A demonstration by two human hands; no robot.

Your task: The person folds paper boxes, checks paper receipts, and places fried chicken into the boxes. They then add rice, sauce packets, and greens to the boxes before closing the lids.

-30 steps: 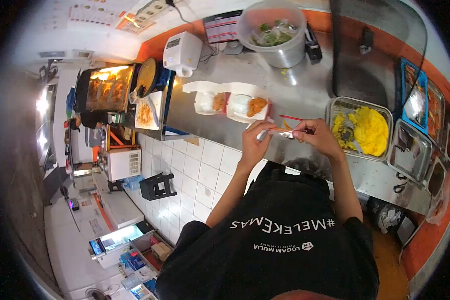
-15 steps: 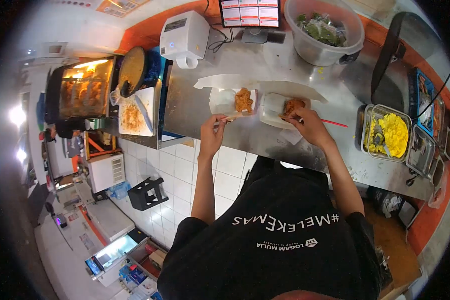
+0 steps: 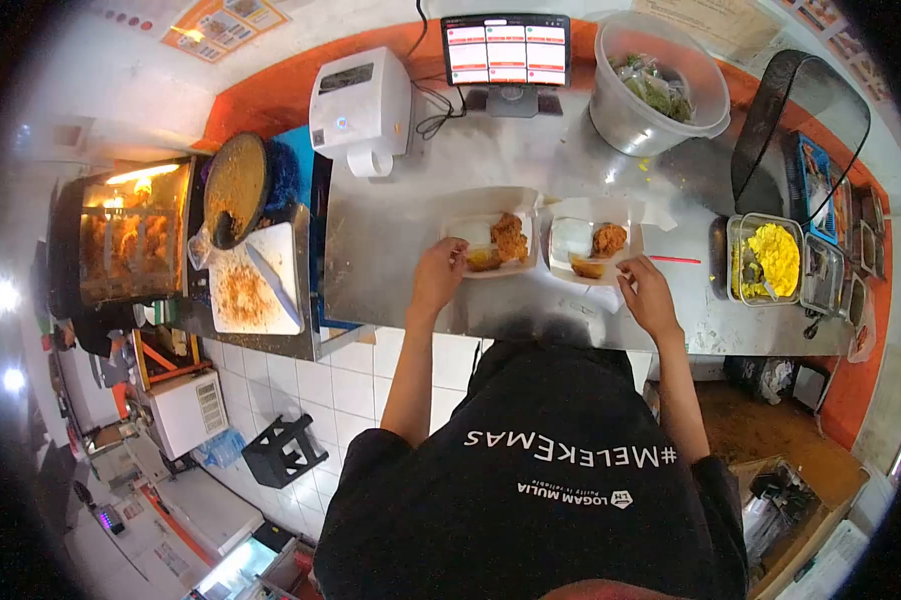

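Two open paper takeaway boxes stand side by side on the steel counter. In the left box [image 3: 457, 218], a white portion, probably rice, lies with a piece of fried chicken [image 3: 510, 238] and a golden-brown piece in front. The right box [image 3: 625, 208] holds a similar white portion, a smaller fried chicken piece [image 3: 608, 239] and another golden-brown piece [image 3: 587, 268]. My left hand [image 3: 440, 275] is at the left box's front left corner, fingers bent and apart. Beside the right box's front right corner is my right hand [image 3: 650, 297], thumb and fingers apart. Neither hand visibly holds anything.
A thin red stick [image 3: 674, 260] lies right of the boxes. Further right is a container of yellow food [image 3: 773, 262]. Behind stand a label printer [image 3: 360, 105], a tablet [image 3: 507, 52] and a tub of greens [image 3: 660, 95]. A cutting board with knife [image 3: 255, 285] is left.
My hands have let go of the golden-brown pieces, which now lie in the boxes. Both hands have moved outward to the boxes' outer front corners. The camera view has shifted.
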